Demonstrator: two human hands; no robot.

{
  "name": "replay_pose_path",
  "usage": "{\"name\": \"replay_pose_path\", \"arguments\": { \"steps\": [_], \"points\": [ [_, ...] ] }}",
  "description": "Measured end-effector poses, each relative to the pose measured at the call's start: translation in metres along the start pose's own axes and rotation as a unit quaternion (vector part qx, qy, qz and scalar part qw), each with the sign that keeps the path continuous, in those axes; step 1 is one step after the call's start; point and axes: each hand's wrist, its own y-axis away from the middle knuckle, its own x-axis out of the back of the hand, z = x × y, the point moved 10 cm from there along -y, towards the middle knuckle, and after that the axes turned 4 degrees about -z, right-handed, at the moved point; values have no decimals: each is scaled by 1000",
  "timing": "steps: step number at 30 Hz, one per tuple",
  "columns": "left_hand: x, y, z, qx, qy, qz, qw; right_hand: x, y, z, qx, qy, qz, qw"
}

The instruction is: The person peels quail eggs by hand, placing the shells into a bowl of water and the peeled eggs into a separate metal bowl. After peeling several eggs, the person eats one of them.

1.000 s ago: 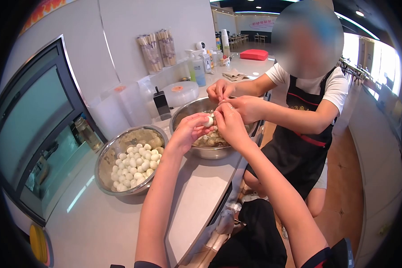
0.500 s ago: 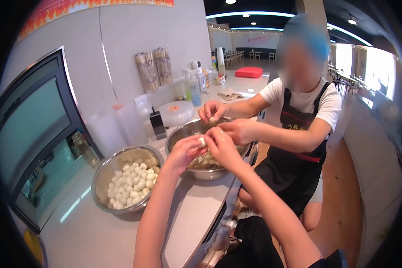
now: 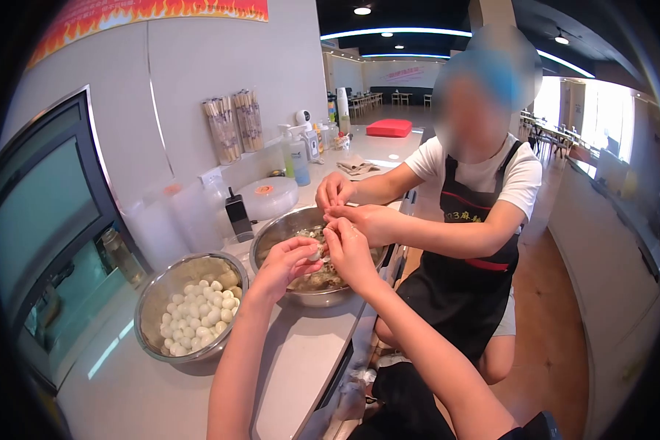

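Note:
My left hand pinches a small pale egg over the near side of a steel bowl. Just to its right is my right hand, its fingertips pressed together; whatever they may hold is hidden. Wet bits that look like eggshell lie in this bowl. A second steel bowl, to the left, contains many peeled small white eggs. Across from me, a co-worker's hands meet above the same shell bowl, close to my right hand.
The co-worker in a dark apron sits at the right of the counter. Behind the bowls are a black box-shaped object, a round clear container, pump bottles, a cloth and a red box.
The view has shifted, so the scene sits slightly further left. My right fingertips have drawn a little away from the egg, which stays in my left hand. The co-worker's hands have come together.

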Motion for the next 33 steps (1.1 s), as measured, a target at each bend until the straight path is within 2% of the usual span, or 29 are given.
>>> {"name": "replay_pose_path", "arguments": {
  "steps": [1,2,4,5,9,17,22,33],
  "points": [
    [0,-1,2,-13,22,0,1000,-2,0,0,-6,16,-11,1000],
    [2,-1,2,-23,44,0,999,-3,0,-8,31,14,-6,999],
    [7,-2,0,-17,55,9,998,-9,-1,-15,35,36,-62,997],
    [7,-3,0,-18,58,6,998,-10,-1,-11,-8,3,-74,997],
    [8,-6,0,-29,70,1,997,-14,-1,-11,1,-37,-96,995],
    [10,-7,-1,-33,90,-2,995,-19,-1,-6,-17,-68,-105,992],
    [13,-5,0,-39,52,33,997,-18,0,-16,42,9,-92,995],
    [7,-5,0,-22,10,25,999,-13,-2,-5,1,14,-63,998]
  ]
}}
